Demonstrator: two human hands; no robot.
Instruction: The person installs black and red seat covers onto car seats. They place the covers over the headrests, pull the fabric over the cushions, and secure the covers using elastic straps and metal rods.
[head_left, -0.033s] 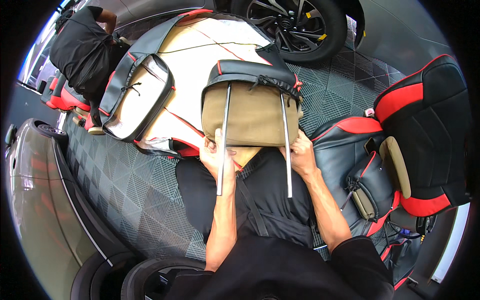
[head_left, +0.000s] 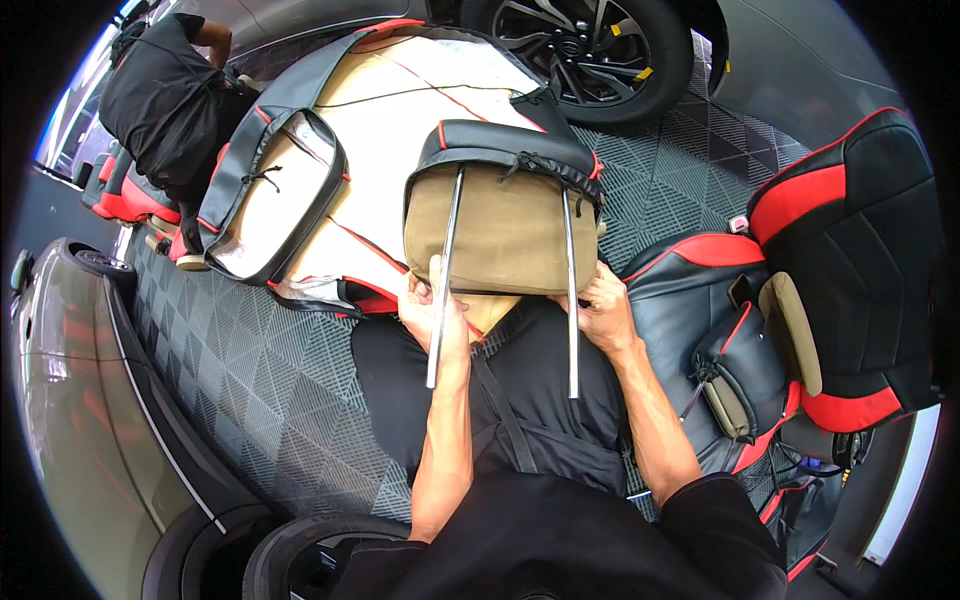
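Note:
A headrest [head_left: 515, 225] with a tan body lies over my lap, its two shiny metal posts pointing toward me. A black cover with red piping [head_left: 515, 138] is drawn over its far end, and a knotted black cord [head_left: 528, 162] hangs at the cover's edge. My left hand [head_left: 430, 315] grips the near left corner, under the left post [head_left: 440, 310]. At the near right corner, just outside the right post [head_left: 573, 320], my right hand [head_left: 606, 308] is closed on the edge. The fingertips of both hands are partly hidden beneath the headrest.
Beyond the headrest lies a large black-and-red seat cover [head_left: 375, 130], its pale inside up. A black-and-red car seat [head_left: 850, 250] stands at right with another covered headrest [head_left: 740, 380] on it. Cars flank the tiled floor [head_left: 250, 370]; a person [head_left: 170, 110] works at upper left.
The near ends of the posts have swung slightly to the left as the headrest tilts a little. Both hands keep their hold.

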